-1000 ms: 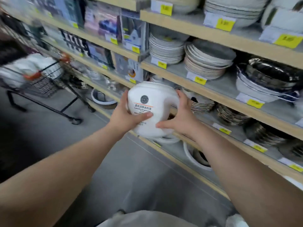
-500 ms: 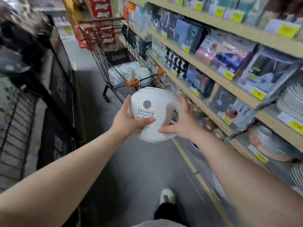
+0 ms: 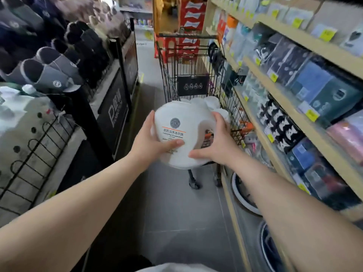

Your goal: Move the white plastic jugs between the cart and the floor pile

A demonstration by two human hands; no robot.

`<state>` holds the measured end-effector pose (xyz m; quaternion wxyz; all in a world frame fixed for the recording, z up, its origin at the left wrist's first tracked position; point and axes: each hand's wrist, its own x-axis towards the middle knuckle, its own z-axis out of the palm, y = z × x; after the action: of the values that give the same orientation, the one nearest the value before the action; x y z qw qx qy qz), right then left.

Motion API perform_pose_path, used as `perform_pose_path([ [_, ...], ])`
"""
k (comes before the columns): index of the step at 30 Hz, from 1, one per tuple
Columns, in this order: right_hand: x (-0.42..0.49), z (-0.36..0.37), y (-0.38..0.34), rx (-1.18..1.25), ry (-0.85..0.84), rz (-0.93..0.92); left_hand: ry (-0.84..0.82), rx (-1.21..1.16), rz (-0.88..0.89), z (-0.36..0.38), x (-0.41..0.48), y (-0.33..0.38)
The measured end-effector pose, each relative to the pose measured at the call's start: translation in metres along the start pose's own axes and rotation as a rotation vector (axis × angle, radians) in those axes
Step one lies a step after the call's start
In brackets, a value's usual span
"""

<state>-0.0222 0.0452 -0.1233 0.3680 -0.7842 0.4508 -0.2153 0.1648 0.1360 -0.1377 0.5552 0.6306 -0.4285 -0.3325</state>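
I hold a white laundry-capsule tub [image 3: 182, 118] with a round grey logo and an orange line on its label, in front of me at chest height. My left hand [image 3: 151, 143] grips its left side, thumb across the label. My right hand [image 3: 214, 148] grips its right side by the handle opening, thumb under the front. Just beyond the tub stands a black wire shopping cart [image 3: 188, 75] with more white tubs [image 3: 212, 103] inside it.
Wooden shelves [image 3: 294, 122] of boxed and packaged goods with yellow price tags run along the right. A black rack of grey and dark slippers [image 3: 53, 69] lines the left. Grey tiled floor [image 3: 172, 213] forms a narrow aisle between them. Round basins [image 3: 243, 195] sit on the lowest right shelf.
My view has swung left from the shelves of plates to look down the aisle. The cart now stands straight ahead and closer. Both hands keep the same grip on the tub.
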Motion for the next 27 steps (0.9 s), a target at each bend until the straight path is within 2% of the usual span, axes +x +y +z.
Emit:
perform_pose_path([
  [4,0.079,0.019,0.001,-0.012,0.005,0.015,-0.001,0.032,-0.003,-0.019,0.075,-0.016],
  [7,0.136,0.037,0.006,0.005,0.033,0.082,-0.06,0.068,0.009,-0.031,0.14,-0.031],
  [12,0.212,0.048,0.007,0.097,0.106,0.154,-0.163,0.094,0.034,-0.044,0.238,-0.036],
  [14,0.259,0.042,0.014,0.143,0.215,0.257,-0.301,0.147,0.016,-0.034,0.308,-0.034],
  [16,0.261,0.041,0.013,0.13,0.211,0.237,-0.32,0.143,0.023,-0.031,0.318,-0.037],
  [21,0.31,0.024,0.06,0.157,0.341,0.37,-0.492,0.193,0.014,0.022,0.403,-0.053],
  [27,0.376,0.005,0.136,0.225,0.386,0.507,-0.614,0.292,-0.049,0.099,0.496,-0.099],
])
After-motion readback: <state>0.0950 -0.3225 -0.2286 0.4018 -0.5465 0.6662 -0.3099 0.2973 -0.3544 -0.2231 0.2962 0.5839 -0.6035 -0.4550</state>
